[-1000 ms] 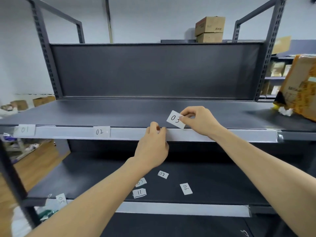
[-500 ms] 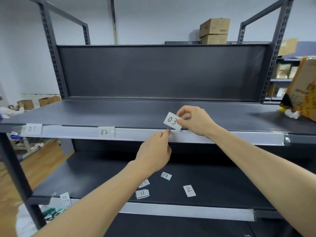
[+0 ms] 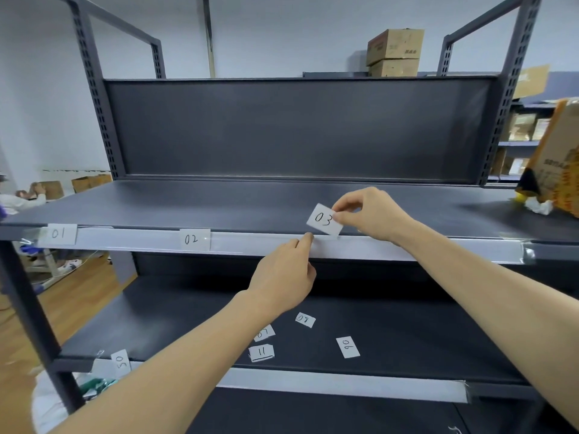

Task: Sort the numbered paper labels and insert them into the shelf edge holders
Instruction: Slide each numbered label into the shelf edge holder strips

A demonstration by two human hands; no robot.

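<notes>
My right hand [image 3: 372, 213] pinches the white paper label "03" [image 3: 324, 219] by its right edge, tilted, its lower edge at the top lip of the clear edge holder [image 3: 438, 252] on the upper shelf. My left hand [image 3: 286, 277] presses its fingertips against that holder's top edge, just left of the label. Labels "01" [image 3: 59, 234] and "02" [image 3: 194, 239] sit in the same holder further left. Loose labels "08" [image 3: 305, 319], "06" [image 3: 347, 347], "11" [image 3: 261, 352] and one partly hidden by my left wrist [image 3: 264, 332] lie on the lower shelf. Label "05" [image 3: 120, 361] stands at the lower holder.
A dark metal shelving unit with a back panel [image 3: 297, 126] and slotted uprights fills the view. An orange cardboard package [image 3: 557, 164] with crumpled white paper sits at the upper shelf's right end. Cardboard boxes [image 3: 394, 51] stand behind. A second clear holder [image 3: 344, 386] runs along the lower shelf edge.
My left hand's fingers have stretched out from a curled grip and now touch the holder's top edge. The "03" label has come down a little closer to the holder.
</notes>
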